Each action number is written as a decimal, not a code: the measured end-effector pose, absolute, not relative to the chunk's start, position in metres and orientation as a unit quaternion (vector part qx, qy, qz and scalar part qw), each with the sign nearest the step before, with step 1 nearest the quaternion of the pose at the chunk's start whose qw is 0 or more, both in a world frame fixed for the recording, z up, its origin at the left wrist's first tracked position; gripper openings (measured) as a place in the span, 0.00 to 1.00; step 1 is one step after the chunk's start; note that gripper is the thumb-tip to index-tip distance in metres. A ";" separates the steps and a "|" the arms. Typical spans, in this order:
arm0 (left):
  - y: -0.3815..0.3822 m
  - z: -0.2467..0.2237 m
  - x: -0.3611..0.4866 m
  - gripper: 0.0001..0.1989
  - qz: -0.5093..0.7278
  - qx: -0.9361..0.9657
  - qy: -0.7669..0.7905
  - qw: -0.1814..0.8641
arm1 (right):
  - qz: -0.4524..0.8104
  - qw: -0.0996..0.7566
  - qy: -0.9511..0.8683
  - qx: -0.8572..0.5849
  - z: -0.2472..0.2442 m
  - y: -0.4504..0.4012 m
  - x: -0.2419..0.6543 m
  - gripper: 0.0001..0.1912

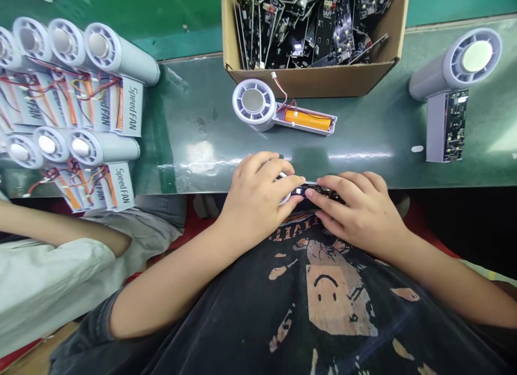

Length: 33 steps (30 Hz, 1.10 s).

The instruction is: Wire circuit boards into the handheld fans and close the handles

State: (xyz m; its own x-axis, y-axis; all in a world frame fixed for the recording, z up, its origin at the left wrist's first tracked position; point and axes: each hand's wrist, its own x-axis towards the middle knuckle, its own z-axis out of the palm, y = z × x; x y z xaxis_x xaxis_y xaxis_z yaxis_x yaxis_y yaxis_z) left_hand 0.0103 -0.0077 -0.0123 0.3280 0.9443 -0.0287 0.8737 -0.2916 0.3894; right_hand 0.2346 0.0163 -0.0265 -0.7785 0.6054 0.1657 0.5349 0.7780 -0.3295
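Note:
At the table's near edge, my left hand (256,197) is wrapped round a handheld fan (286,194). Only part of its white rim shows between the fingers. A black circuit board (299,191) lies along the fan's handle. My right hand (357,205) grips the other end, with its fingertips on the board and the handle. Most of the fan is hidden by both hands. Just beyond them, another fan (253,101) rests on the table, its handle uncovered to show an orange battery (307,119) and thin wires with a white connector.
A cardboard box (313,83) full of black circuit boards stands at the back. Several white fans (121,54) with exposed wires line the left side. One fan (470,62) with a board in its handle stands at the right. Another person's arm (60,227) is at the left.

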 end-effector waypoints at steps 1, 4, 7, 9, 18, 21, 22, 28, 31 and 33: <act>-0.007 -0.012 0.011 0.10 0.105 0.795 0.572 0.171 | 0.125 0.126 -0.936 -0.303 -0.027 0.016 0.233 0.17; -0.007 -0.011 0.009 0.11 0.110 0.793 0.572 0.179 | 0.101 0.120 -0.937 -0.313 -0.029 0.017 0.231 0.16; -0.010 -0.008 0.000 0.26 0.158 0.790 0.557 0.202 | 0.080 0.161 -0.936 -0.301 -0.039 0.019 0.231 0.15; -0.015 -0.008 -0.008 0.35 0.215 0.779 0.555 0.195 | 0.073 0.219 -0.934 -0.272 -0.050 0.022 0.231 0.15; -0.035 -0.029 -0.045 0.36 0.341 0.704 0.597 0.180 | 0.090 0.335 -0.883 -0.317 -0.068 0.020 0.261 0.15; -0.037 -0.035 -0.049 0.34 0.344 0.699 0.599 0.184 | 0.054 0.369 -0.818 -0.438 -0.068 0.018 0.286 0.18; -0.036 -0.037 -0.047 0.33 0.345 0.703 0.594 0.184 | 0.040 0.370 -0.801 -0.469 -0.069 0.020 0.292 0.19; -0.012 -0.041 -0.025 0.29 0.322 0.748 0.564 0.139 | 0.006 0.333 -0.767 -0.549 -0.069 0.043 0.294 0.17; -0.005 -0.039 -0.021 0.27 0.316 0.765 0.547 0.120 | 0.003 0.329 -0.757 -0.565 -0.068 0.054 0.285 0.15; -0.005 -0.039 -0.024 0.26 0.315 0.767 0.546 0.119 | 0.004 0.329 -0.753 -0.569 -0.069 0.060 0.283 0.15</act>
